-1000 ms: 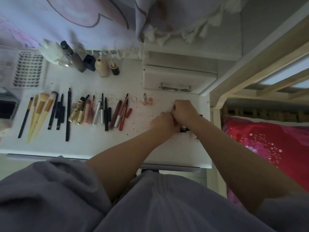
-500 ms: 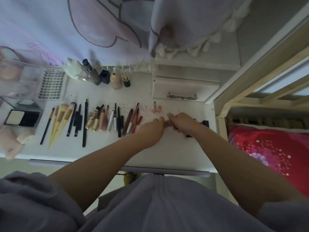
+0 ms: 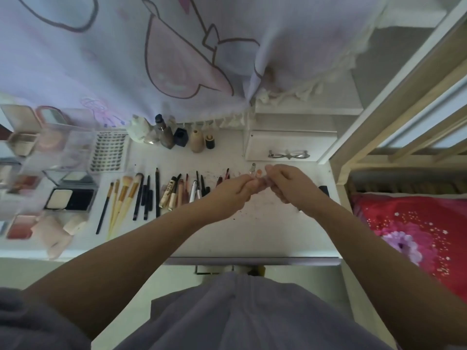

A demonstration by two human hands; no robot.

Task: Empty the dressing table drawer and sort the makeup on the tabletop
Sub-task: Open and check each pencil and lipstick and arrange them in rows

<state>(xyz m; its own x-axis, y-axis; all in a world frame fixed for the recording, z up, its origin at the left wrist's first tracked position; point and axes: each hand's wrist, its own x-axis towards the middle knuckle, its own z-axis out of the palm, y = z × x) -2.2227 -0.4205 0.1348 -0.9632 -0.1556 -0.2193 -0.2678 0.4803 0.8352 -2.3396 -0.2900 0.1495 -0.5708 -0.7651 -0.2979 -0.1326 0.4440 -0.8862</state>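
Brushes (image 3: 123,195) lie sorted left of my hands; left hand (image 3: 231,195) and right hand (image 3: 285,184) pinch something small I cannot identify.

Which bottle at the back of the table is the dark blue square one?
The dark blue bottle, standing between the brownish black-capped bottle and the beige bottle. It alone is blocky and navy.

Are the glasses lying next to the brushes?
No, the glasses lie far right on the little drawer box, while the brushes are on the left.
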